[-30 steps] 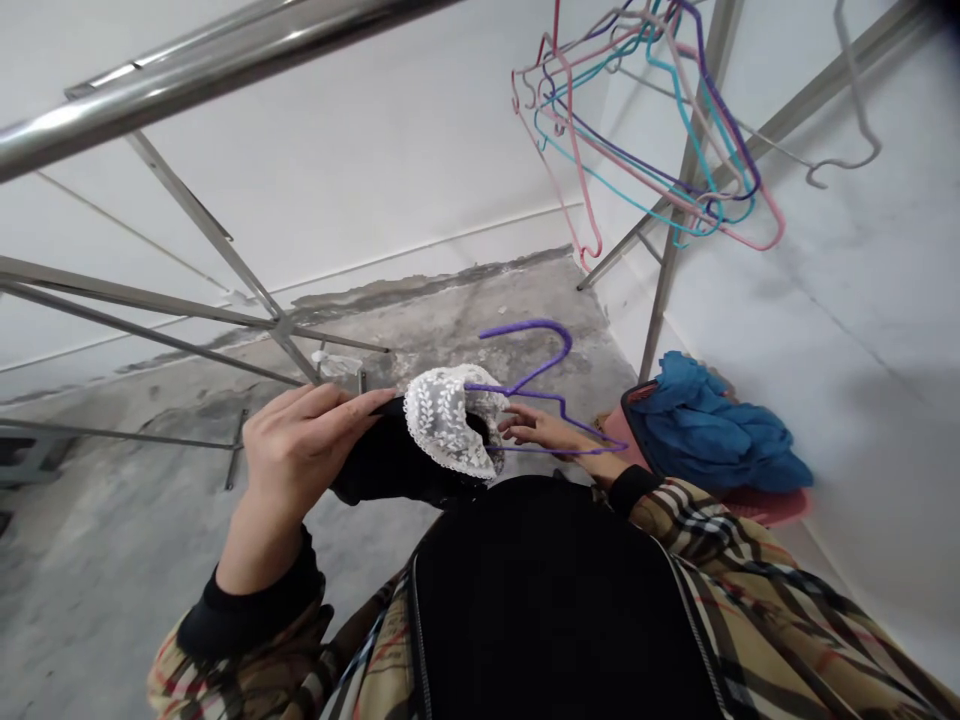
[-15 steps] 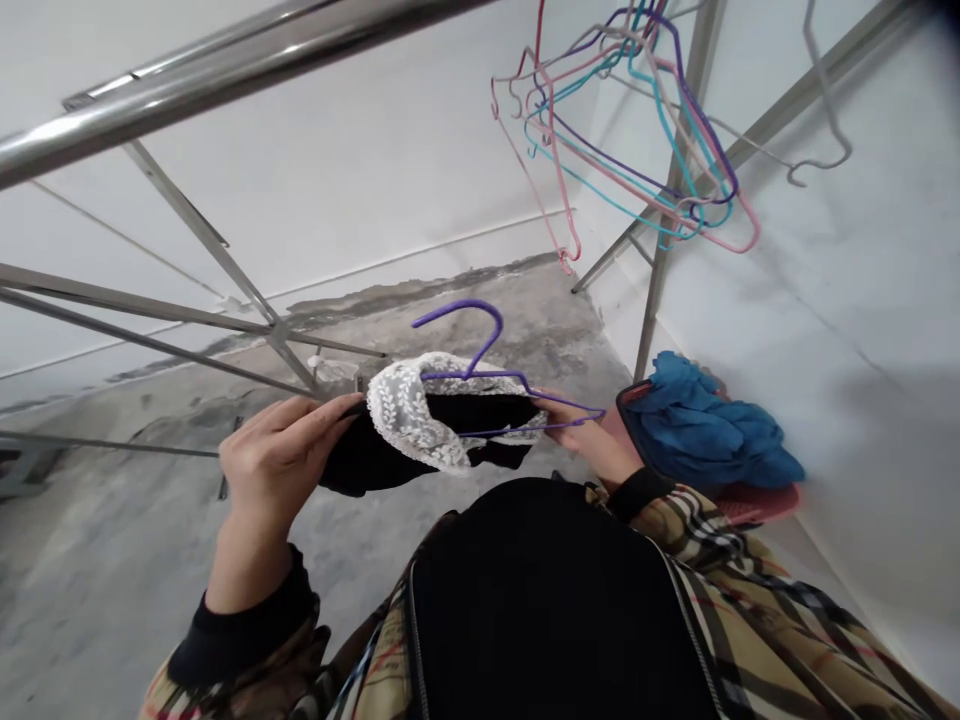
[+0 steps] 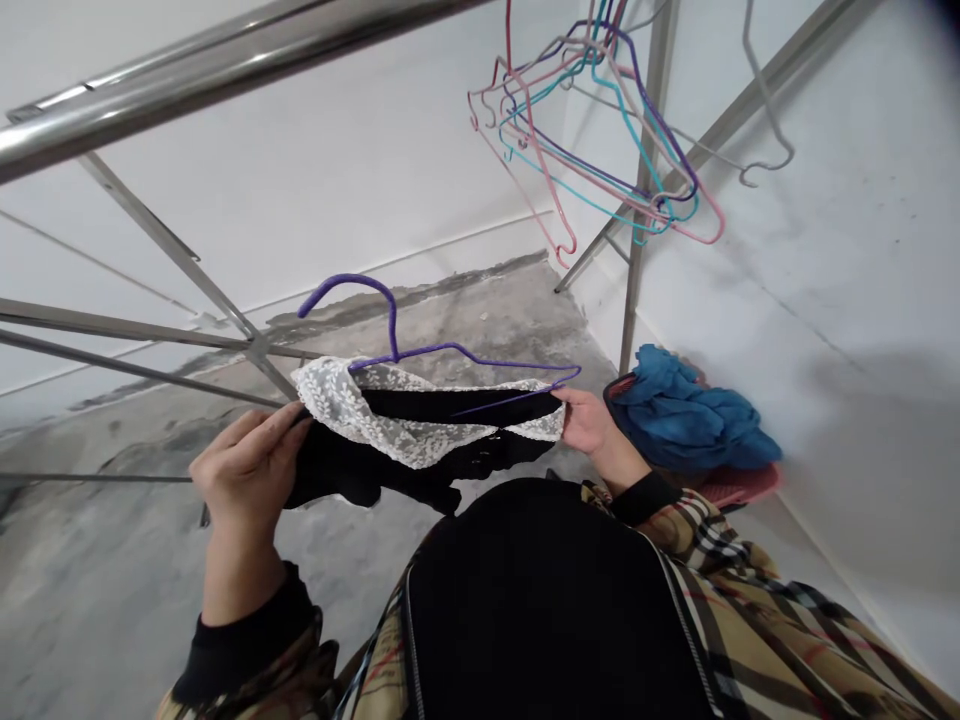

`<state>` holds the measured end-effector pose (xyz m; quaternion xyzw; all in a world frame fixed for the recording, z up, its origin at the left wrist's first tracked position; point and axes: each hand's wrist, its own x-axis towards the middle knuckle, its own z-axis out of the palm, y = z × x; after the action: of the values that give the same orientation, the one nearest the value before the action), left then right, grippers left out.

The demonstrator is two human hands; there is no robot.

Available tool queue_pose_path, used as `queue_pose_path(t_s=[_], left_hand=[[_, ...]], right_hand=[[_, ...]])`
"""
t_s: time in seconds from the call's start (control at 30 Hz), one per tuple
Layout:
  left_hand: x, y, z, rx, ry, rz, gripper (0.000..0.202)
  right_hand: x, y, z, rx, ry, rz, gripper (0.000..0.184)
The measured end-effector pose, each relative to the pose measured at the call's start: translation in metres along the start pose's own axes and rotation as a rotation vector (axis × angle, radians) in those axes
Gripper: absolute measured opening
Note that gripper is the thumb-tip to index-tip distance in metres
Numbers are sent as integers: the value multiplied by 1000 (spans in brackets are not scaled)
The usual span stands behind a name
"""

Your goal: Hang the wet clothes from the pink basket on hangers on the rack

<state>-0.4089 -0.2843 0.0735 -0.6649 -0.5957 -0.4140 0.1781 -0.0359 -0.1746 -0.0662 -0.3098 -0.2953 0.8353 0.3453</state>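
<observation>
Fingers [image 3: 279, 428] of the left hand [image 3: 240, 470] are closed in a pinch on the left end of a black garment [image 3: 352, 478], just where its white lace collar [image 3: 352, 412] begins. The garment is held in the air before the person's chest, stretched flat between both hands. A purple hanger [image 3: 392, 325] is inside the neck opening: its hook stands up above the collar and its wire runs toward the right. At the right end, the right hand [image 3: 592, 425] has its fingers closed on the collar edge and the hanger's tip together.

I judge that the step in hand is fitting the garment on the hanger. The left shoulder of the wire is hidden under the lace, so I cannot tell if it sits well. A next move calls for both shoulders seated and the hook free.

Above on the left, a steel rail [image 3: 225, 65] crosses the view, and the rack's struts [image 3: 150, 340] pass near the left hand. At upper right, a bunch of coloured hangers [image 3: 600, 150] hangs on the frame. Low at the right, blue cloth [image 3: 690, 415] lies in a pink basin [image 3: 739, 485], just beside the right wrist.
</observation>
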Motion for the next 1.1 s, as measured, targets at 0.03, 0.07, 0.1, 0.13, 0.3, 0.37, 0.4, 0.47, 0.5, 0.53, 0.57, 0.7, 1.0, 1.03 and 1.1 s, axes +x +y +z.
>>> queue_pose_path(t_s=[0.03,0.07,0.1,0.13,0.3,0.37,0.4,0.47,0.5,0.53,0.57,0.7,1.0,1.03,1.1], left_hand=[[-1,-1,0,-12,-18,-19,14],[-2,-1,1,-13,-38,-36,14],[-2,-1,1,-8,-62,-49,14],[-3,0,2,-4,-88,-62,15],[-4,6,12,-62,-154,-94,16],[-6,7,15,-82,-137,-93,16],[-6,7,16,-84,-119,-90,16],[-8,6,17,-62,-78,-86,18],[-8,7,17,-37,-50,-97,19],[-8,7,17,-6,-26,-117,20],[-8,8,18,23,-5,-142,21],[-3,18,20,74,69,-217,21],[11,38,31,-108,57,-477,33],[9,39,32,-140,-16,-505,35],[3,39,33,-216,-166,-526,39]], right_hand=[[-3,-3,0,-1,22,-13,41],[-5,-5,1,5,46,-30,41],[-8,-6,1,3,74,-54,41],[-10,-7,1,-22,105,-88,41],[-14,-7,1,-221,212,-200,51],[-13,-6,-1,-237,238,-242,52],[-13,-5,-2,-234,246,-256,53],[-14,-5,-3,-233,245,-275,55],[-14,-6,-4,-246,240,-289,56],[-15,-6,-5,-269,236,-305,57],[-15,-7,-6,-299,233,-323,57],[-14,-6,-10,-407,210,-356,58],[-12,4,-2,-363,118,-340,58],[-13,3,0,-360,137,-348,59],[-13,2,2,-367,182,-374,58]])
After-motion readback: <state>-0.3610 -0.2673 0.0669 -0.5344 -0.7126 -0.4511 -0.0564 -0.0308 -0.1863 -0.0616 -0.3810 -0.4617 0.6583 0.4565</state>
